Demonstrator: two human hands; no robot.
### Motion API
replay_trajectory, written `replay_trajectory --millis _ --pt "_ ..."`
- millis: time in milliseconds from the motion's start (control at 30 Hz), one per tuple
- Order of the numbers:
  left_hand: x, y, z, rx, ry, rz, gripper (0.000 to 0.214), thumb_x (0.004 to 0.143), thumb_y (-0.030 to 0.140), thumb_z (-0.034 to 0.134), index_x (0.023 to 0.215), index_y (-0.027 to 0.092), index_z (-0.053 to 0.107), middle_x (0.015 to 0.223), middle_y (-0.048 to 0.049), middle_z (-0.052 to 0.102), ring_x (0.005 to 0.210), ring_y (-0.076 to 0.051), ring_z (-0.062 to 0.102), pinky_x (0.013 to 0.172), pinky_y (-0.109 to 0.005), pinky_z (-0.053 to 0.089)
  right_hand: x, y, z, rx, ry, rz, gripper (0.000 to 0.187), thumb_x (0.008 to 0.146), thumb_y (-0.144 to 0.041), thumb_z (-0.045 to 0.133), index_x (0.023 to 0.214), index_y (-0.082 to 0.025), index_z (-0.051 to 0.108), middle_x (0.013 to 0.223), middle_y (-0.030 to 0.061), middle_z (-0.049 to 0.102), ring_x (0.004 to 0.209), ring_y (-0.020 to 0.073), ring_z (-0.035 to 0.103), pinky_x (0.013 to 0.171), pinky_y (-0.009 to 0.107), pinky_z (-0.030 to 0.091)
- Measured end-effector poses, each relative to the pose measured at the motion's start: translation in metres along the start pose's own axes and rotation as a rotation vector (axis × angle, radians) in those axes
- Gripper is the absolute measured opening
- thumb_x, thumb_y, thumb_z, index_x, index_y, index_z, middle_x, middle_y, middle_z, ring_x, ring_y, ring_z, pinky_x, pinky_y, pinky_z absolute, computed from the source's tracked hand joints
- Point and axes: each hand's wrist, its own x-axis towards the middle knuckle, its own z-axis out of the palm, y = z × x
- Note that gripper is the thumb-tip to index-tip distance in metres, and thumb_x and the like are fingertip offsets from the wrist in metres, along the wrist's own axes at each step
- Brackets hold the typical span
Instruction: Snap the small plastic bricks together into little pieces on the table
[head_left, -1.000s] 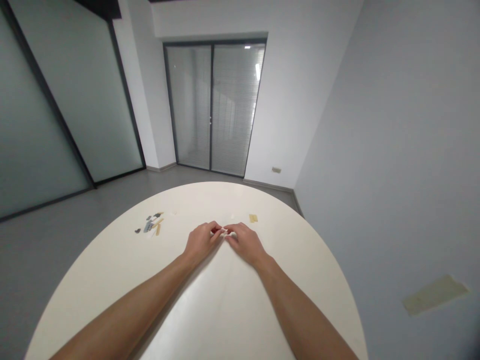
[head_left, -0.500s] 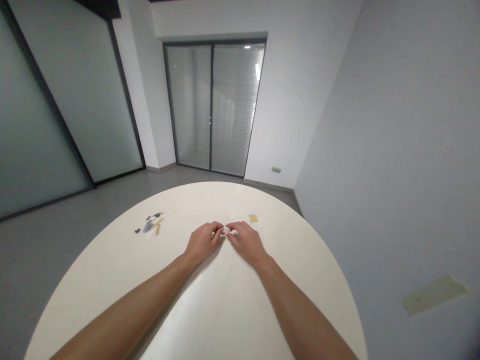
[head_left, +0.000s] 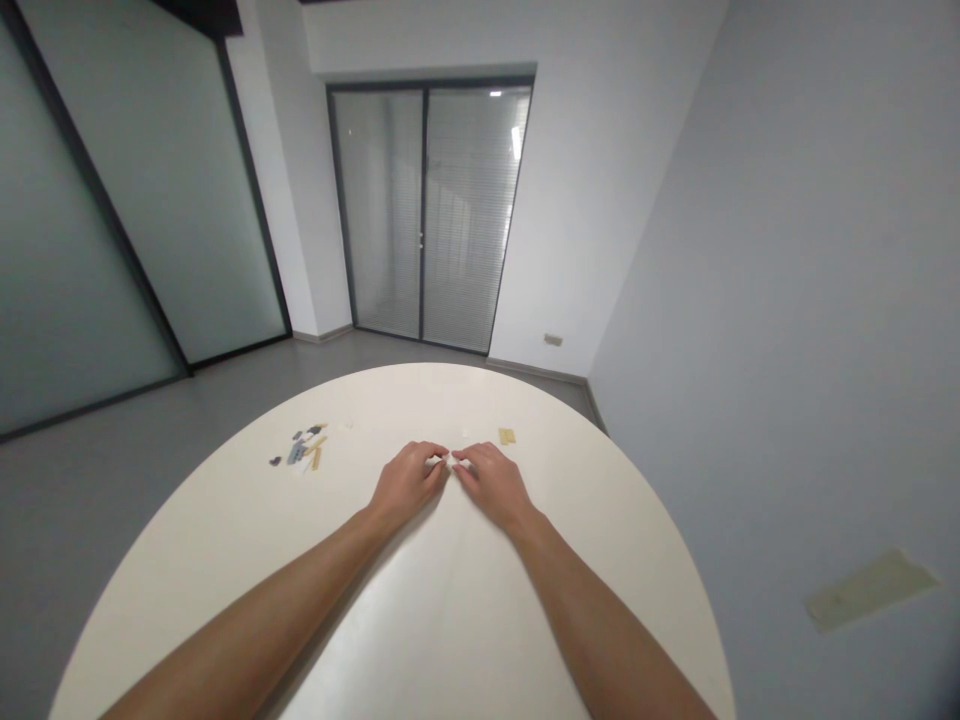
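Left hand (head_left: 409, 483) and right hand (head_left: 491, 487) pinch small white piece (head_left: 452, 462) above round white table (head_left: 450, 630).
Fingers of both closed on it, exact grip hidden. Grey and tan plastic parts (head_left: 298, 449) well left of piece; tan piece (head_left: 507, 436) near, ahead-right.

Bright, soft light | pale glare on tabletop (head_left: 442, 610) | edges bowed

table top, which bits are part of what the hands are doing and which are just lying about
In the hands: small white piece, pinched by left hand and right hand.
Lying about: grey and tan small parts, tan piece, on the round white table.
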Motion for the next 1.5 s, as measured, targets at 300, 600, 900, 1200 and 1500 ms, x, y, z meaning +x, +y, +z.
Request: replay_trajectory --millis 300,600,900,1200,1500 --pt "0.0004 -0.0006 -0.0019 0.046 -0.057 0.002 0.024 0.092 0.032 0.050 0.100 0.025 0.071 0.100 -0.0028 0.072 0.097 -0.021 0.062 0.083 -0.032 0.048 0.0010 -0.0022 -0.0021 -0.027 -0.056 0.011 0.023 0.099 -0.033 0.050 0.103 -0.023 0.071 0.102 0.0045 0.073 0.103 0.0176 0.060 0.088 0.028 0.047" --pt "0.0005 -0.0021 -0.0006 0.044 -0.072 0.036 0.022 0.091 0.031 0.053 0.100 0.026 0.072 0.099 -0.0021 0.072 0.096 -0.021 0.062 0.081 -0.030 0.046 0.0018 -0.0018 -0.0023 -0.053 -0.073 0.036 0.016 0.096 -0.026 0.055 0.102 -0.024 0.070 0.101 0.0029 0.072 0.104 0.0170 0.060 0.086 0.027 0.047" --pt "0.0014 -0.0044 0.0015 0.029 -0.074 0.023 0.021 0.090 0.034 0.054 0.097 0.027 0.073 0.096 -0.0017 0.072 0.095 -0.020 0.063 0.080 -0.029 0.046 0.0021 -0.0011 -0.0026 -0.064 -0.090 0.048 0.015 0.095 -0.023 0.055 0.100 -0.025 0.069 0.102 0.0022 0.072 0.105 0.0162 0.059 0.086 0.026 0.047" --pt "0.0000 -0.0007 -0.0016 0.071 -0.059 0.031 0.023 0.091 0.035 0.052 0.091 0.026 0.073 0.095 -0.0020 0.073 0.092 -0.021 0.062 0.074 -0.029 0.045 0.0006 -0.0014 -0.0010 -0.062 -0.087 0.090 0.015 0.094 -0.022 0.055 0.102 -0.024 0.067 0.101 0.0032 0.068 0.098 0.0154 0.061 0.085 0.025 0.045" --pt "0.0012 -0.0076 0.0049 0.070 -0.031 0.112 0.022 0.091 0.031 0.054 0.094 0.022 0.074 0.103 -0.0067 0.071 0.101 -0.022 0.060 0.090 -0.033 0.046 -0.0001 0.0000 0.0003 -0.018 -0.073 0.052 0.019 0.090 -0.015 0.054 0.101 -0.024 0.067 0.101 0.0025 0.069 0.100 0.0159 0.060 0.085 0.026 0.045"
